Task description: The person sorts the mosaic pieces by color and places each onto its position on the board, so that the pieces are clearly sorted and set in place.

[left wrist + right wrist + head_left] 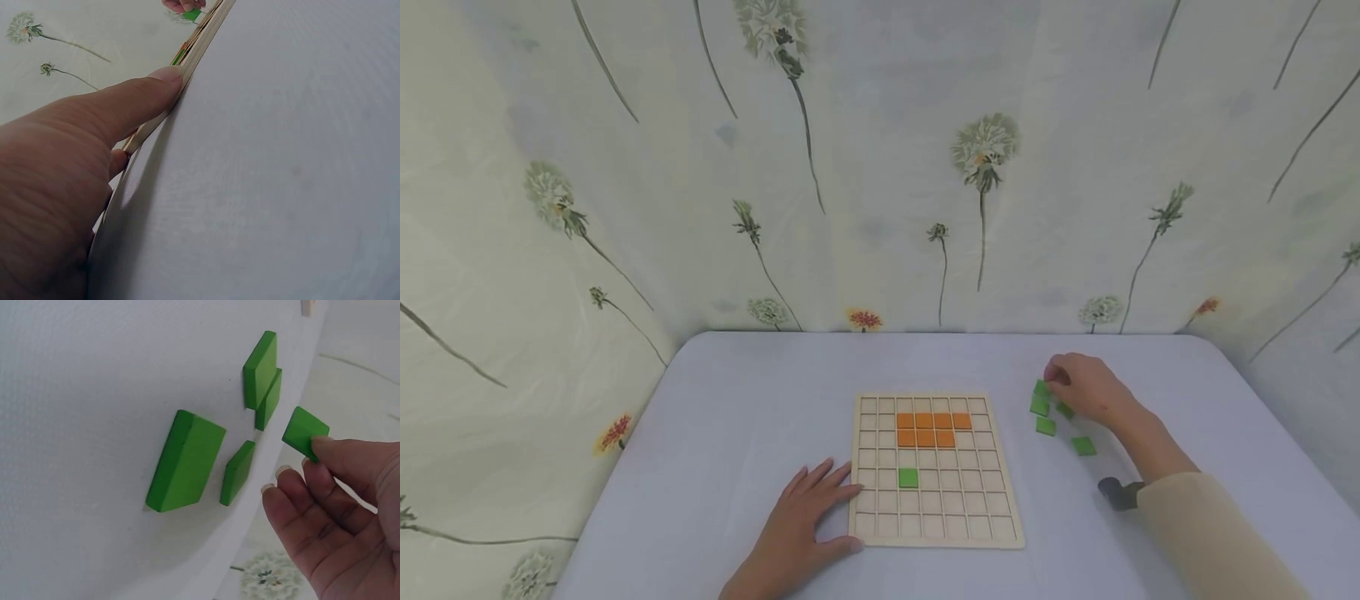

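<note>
A square wooden grid board (pixel 940 537) lies on the table, holding two rows of orange tiles (pixel 925 421) and one green tile (pixel 907 477) lower down. My left hand (pixel 808 517) rests at its left side, fingers spread and the thumb (pixel 165 75) against the board's edge. To the right of the board, my right hand (pixel 1090 387) pinches a green square tile (pixel 304 431) between thumb and fingers, held above the table. Several loose green tiles (pixel 187 462) lie on the cloth beneath and beside that hand.
A white cloth covers the table (pixel 737 400). Behind it hangs a pale curtain (pixel 880 167) printed with dandelions. A dark object (pixel 1120 493) sits by the right sleeve at the wrist.
</note>
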